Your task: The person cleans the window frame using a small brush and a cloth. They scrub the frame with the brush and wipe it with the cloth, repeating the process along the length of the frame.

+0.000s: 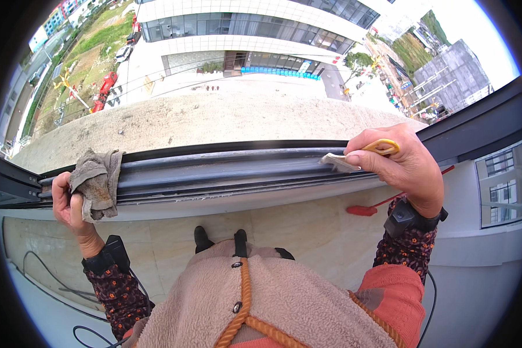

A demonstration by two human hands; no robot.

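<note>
My left hand (68, 204) grips a dirty grey cloth (96, 182), which lies over the left end of a dark metal window track (226, 167). Toward the track's right end, my right hand (400, 167) holds a small brush (339, 162) by its yellow handle (382, 147). The brush's pale bristles touch the track or hover just over it; I cannot tell which. Long parallel grooves run along the track between my hands, with pale dirt along the near edge.
Beyond the track lies a rough concrete ledge (226, 115), with a drop to the street outside. Dark window frame members (478, 117) rise on both sides. A red broom head (362, 211) rests on the tiled floor (287, 226). Black cables (48, 272) trail at lower left.
</note>
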